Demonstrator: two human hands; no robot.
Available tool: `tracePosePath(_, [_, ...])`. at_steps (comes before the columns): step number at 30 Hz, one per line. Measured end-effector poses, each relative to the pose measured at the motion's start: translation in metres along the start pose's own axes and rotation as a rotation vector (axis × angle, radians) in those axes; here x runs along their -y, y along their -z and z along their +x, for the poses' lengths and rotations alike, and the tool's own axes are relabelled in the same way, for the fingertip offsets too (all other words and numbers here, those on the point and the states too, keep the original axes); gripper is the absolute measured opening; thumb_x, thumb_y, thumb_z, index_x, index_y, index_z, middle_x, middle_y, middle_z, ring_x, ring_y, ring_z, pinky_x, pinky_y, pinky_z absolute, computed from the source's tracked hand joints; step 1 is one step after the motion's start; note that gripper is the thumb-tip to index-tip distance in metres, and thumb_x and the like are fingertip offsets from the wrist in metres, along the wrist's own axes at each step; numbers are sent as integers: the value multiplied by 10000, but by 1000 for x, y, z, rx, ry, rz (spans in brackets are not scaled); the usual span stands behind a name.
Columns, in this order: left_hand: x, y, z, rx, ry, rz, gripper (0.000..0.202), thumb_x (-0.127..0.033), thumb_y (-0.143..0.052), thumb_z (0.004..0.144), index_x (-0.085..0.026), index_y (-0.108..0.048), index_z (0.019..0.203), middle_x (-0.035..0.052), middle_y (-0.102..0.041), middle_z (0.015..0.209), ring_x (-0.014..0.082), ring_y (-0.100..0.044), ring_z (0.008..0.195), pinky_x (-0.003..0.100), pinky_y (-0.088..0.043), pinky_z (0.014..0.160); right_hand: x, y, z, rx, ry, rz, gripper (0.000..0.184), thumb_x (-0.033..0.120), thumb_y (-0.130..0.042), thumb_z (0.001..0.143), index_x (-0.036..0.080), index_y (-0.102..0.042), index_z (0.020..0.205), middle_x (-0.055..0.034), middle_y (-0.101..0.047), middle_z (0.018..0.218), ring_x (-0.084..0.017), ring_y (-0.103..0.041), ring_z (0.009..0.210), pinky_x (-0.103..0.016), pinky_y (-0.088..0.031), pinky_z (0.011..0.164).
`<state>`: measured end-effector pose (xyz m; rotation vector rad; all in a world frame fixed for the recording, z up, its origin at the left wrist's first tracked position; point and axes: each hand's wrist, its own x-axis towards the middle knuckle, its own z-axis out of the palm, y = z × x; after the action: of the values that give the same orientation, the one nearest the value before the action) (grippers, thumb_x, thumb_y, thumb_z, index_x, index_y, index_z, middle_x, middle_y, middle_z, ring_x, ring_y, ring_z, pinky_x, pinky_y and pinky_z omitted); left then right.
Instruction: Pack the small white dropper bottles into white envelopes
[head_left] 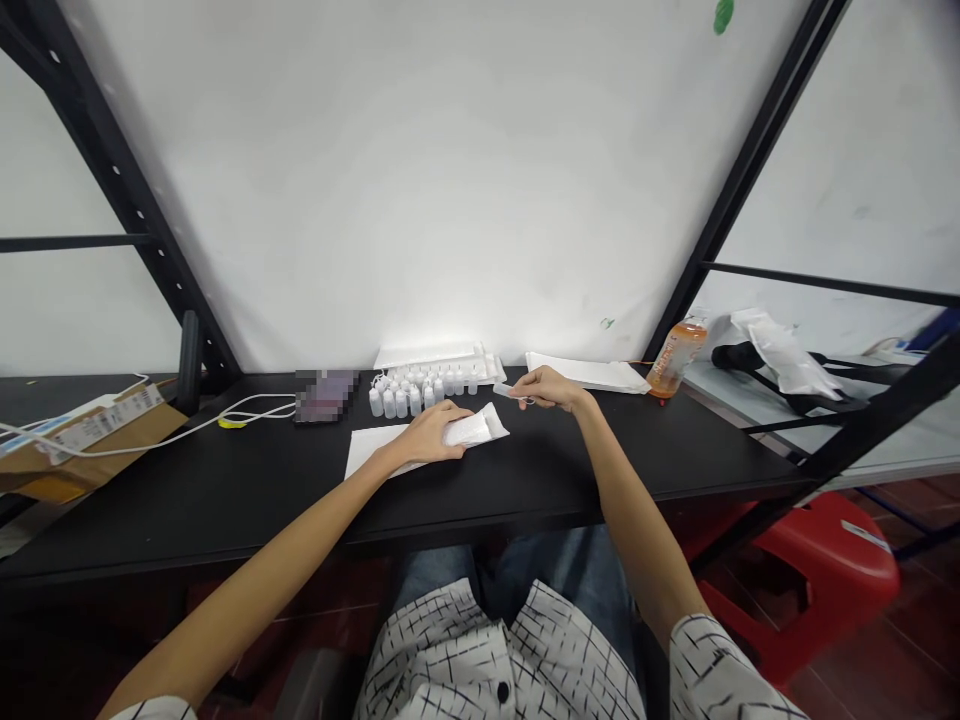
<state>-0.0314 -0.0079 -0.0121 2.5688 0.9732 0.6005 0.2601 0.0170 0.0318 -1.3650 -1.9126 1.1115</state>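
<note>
A seated person worked at a black counter [600,470] with bare hands; the left hand [431,435] lay open and flat, fingers extended, on a white paper packet [474,430], apparently pinning it to a loose white sheet [367,450]; the right hand [544,388] was nearly closed, thumb and fingers pinching a slim pale strip [504,391], its exact kind too small to tell, held up just beside the packet; small white plastic bottles [412,398] stood massed just beyond the sheet, seemingly kept within easy reach, before a white tray [435,362]; a stack of white paper [585,372] lay to the right, beside an orange drink bottle [677,355] whose label could not be read; a pixelated object [326,395] sat left of the bottles; a white cable [225,412] ran toward it from the direction of a cardboard box [97,430], whose barcode label was too small to read; a red plastic stool [825,580] stood on the floor at right.
</note>
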Motion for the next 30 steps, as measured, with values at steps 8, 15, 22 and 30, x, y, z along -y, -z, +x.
tracePosePath(8, [5, -3, 4, -3, 13, 19, 703, -402, -691, 722, -160, -598, 1375, 129, -611, 1222, 299, -617, 1089, 414, -482, 974, 7, -28, -2, 124, -30, -40, 370, 416, -898, 568, 135, -803, 788, 12, -608, 572, -43, -359, 457, -209, -221, 409])
tracePosePath(15, [12, -2, 3, 40, 77, 88, 852, -605, -711, 731, -138, -551, 1425, 160, -604, 1277, 337, -606, 1139, 433, -472, 981, 18, -42, -1, 182, 32, 94, 314, 315, -863, 603, 107, -787, 826, -35, -692, 661, -41, -443, 416, -203, -254, 407])
tracePosePath(22, [14, -1, 3, -8, 27, 67, 687, -591, -687, 773, -178, -640, 1319, 122, -656, 1217, 303, -631, 1084, 396, -489, 925, 13, -62, 5, 291, 56, 106, 216, 237, -744, 649, 130, -793, 830, 16, -634, 582, -53, -486, 394, -177, -285, 387])
tracePosePath(30, [12, 1, 3, -40, -2, 55, 608, -537, -681, 778, -204, -672, 1287, 108, -684, 1150, 296, -639, 1034, 383, -496, 877, 17, -60, 2, 112, 5, 145, 256, 190, -780, 636, 97, -790, 874, -65, -737, 727, -72, -543, 395, -179, -309, 364])
